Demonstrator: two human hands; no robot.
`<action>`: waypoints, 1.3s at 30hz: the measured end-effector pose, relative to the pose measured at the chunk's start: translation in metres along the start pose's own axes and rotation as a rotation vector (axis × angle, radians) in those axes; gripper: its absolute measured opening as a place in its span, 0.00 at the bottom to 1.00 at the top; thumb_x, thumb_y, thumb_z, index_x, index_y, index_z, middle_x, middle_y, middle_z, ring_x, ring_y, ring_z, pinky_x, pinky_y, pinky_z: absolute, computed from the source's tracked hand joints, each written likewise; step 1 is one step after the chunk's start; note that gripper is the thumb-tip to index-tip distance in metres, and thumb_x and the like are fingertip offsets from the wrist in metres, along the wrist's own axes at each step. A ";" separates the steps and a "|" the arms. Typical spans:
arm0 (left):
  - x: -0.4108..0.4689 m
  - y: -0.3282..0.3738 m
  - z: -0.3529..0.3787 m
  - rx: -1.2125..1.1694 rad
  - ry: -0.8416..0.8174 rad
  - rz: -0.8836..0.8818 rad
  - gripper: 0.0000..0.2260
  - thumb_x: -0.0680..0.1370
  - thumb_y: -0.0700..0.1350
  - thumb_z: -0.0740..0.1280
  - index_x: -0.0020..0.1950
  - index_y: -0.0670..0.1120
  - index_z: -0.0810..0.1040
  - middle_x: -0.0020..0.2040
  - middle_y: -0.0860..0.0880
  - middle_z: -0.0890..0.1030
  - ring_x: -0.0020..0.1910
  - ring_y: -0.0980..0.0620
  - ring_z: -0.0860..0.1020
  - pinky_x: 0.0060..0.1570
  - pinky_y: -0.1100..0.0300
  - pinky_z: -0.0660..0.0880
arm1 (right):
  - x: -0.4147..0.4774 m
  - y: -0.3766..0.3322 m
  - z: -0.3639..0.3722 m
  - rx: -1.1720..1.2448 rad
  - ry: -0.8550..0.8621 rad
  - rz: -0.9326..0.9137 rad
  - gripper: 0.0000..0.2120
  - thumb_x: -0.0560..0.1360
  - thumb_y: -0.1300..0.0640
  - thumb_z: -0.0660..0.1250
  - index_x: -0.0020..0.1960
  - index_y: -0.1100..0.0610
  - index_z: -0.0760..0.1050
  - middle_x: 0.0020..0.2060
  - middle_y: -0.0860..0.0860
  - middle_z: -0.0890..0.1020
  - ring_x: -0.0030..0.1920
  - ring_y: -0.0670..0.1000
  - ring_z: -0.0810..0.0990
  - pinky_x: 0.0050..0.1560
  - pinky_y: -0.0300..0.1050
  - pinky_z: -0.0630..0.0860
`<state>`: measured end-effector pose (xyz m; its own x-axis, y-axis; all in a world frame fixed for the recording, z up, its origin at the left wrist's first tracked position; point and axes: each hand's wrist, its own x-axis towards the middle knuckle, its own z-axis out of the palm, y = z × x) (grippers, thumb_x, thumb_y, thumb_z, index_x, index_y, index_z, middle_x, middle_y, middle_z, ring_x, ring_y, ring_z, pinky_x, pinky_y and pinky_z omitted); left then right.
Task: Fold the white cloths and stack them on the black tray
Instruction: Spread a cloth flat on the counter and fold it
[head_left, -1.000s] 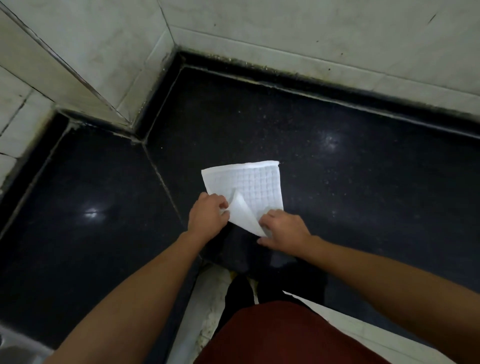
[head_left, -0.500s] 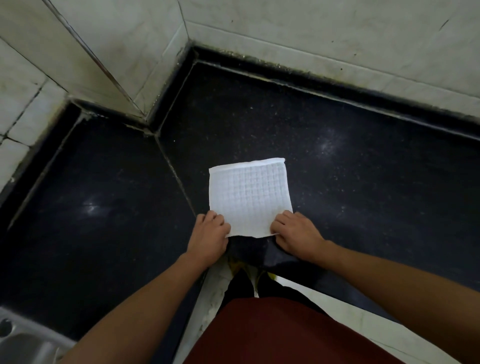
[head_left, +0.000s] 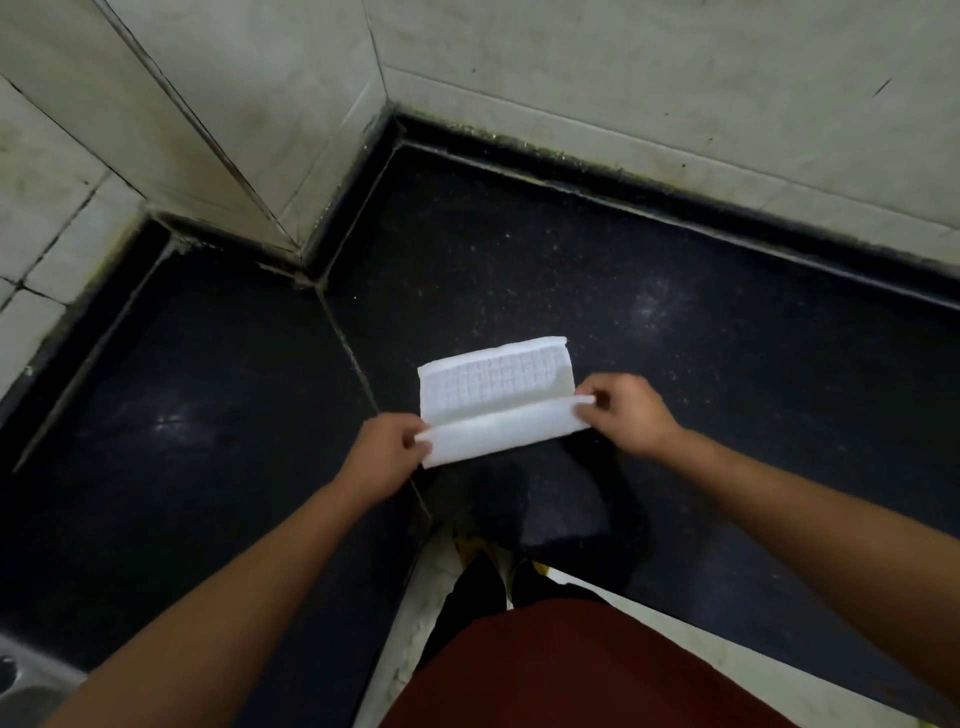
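The white cloth (head_left: 498, 400) lies on the black counter (head_left: 727, 364) with its near edge raised. The left hand (head_left: 382, 454) pinches its 9 o'clock corner, and the right hand (head_left: 626, 413) pinches its 3 o'clock corner. This looks like a halving fold, so next the raised edge should land squarely on the 12 o'clock edge.
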<state>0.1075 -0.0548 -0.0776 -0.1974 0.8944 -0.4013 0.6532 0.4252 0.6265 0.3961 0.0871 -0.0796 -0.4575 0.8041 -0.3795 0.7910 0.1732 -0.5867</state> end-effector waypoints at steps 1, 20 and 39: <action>0.011 0.003 -0.007 -0.060 0.024 -0.050 0.03 0.74 0.38 0.70 0.44 0.45 0.83 0.38 0.49 0.82 0.38 0.53 0.80 0.41 0.60 0.75 | 0.012 -0.004 -0.004 0.060 0.025 0.037 0.02 0.73 0.56 0.70 0.45 0.50 0.80 0.41 0.47 0.82 0.44 0.49 0.80 0.46 0.48 0.78; 0.106 -0.003 -0.010 0.061 0.061 -0.327 0.07 0.75 0.45 0.69 0.39 0.47 0.76 0.43 0.42 0.82 0.44 0.42 0.81 0.46 0.48 0.80 | 0.098 -0.020 0.011 -0.181 0.121 0.325 0.11 0.75 0.49 0.66 0.56 0.51 0.76 0.52 0.52 0.80 0.51 0.55 0.79 0.46 0.46 0.72; 0.050 -0.015 0.017 0.509 0.007 0.224 0.09 0.75 0.43 0.68 0.54 0.44 0.79 0.53 0.47 0.75 0.53 0.47 0.74 0.43 0.54 0.74 | 0.043 -0.001 0.012 -0.073 0.050 0.367 0.06 0.73 0.53 0.69 0.49 0.53 0.80 0.44 0.50 0.83 0.45 0.51 0.80 0.46 0.46 0.78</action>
<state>0.1006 -0.0193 -0.1186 -0.0168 0.9570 -0.2897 0.9502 0.1055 0.2933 0.3711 0.1153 -0.1039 -0.1196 0.8468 -0.5183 0.9264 -0.0926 -0.3651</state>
